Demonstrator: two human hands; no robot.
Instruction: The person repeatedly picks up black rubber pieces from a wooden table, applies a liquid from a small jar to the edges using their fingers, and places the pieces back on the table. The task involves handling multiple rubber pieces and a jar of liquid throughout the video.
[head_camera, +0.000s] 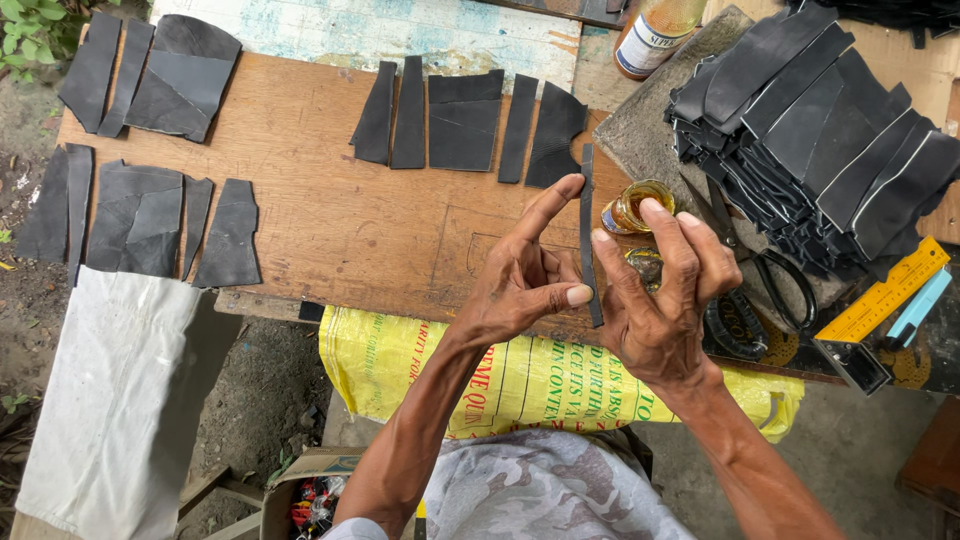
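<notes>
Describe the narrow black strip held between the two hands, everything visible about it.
The strip is a long, thin, flat piece of black material that looks like leather or rubber, matte and dark like the cut pieces laid out on the wooden board. It stands nearly upright, seen edge-on, above the board's near edge. The left hand pinches it with forefinger near the top and thumb near the bottom; the right hand presses fingers against its other side. Its top end rises free above the fingers.

The narrow strip (588, 235) looks like matt black leather, as do the stacked pieces (810, 130). The worktable (330, 220) is worn, bare wood; the scissors (745, 290) dull metal; the yellow sack (520, 375) woven plastic.
</notes>
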